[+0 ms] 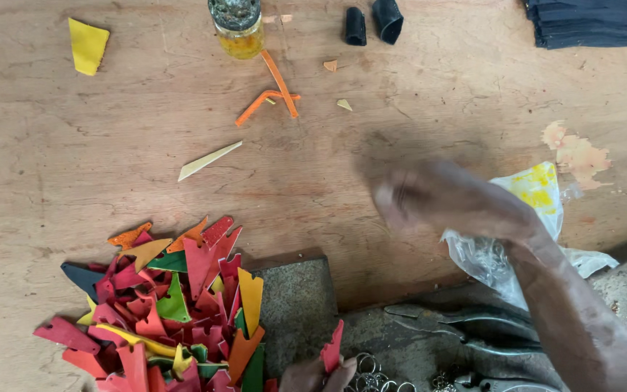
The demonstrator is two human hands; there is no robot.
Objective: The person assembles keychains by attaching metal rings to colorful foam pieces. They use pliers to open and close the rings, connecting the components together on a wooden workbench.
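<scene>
My right hand (437,199) hovers over the wooden table (313,167), blurred by motion, fingers curled; whether it holds anything cannot be made out. Its forearm crosses a crumpled clear plastic bag (538,192) with metal rings inside. Only the fingertips of my left hand (319,376) show at the bottom edge, pinching a red leather piece (332,347) upright. Metal key rings (371,379) lie just right of it. To the left is a pile of red, orange, yellow and green leather cut-outs (175,312).
Metal pliers (466,327) lie on a grey stone slab (295,305) at the bottom right. A glue jar (237,27), orange strips (273,91), a cream sliver (208,161), a yellow scrap (86,45), two black pieces (371,23) and dark folded cloth (596,22) sit farther back.
</scene>
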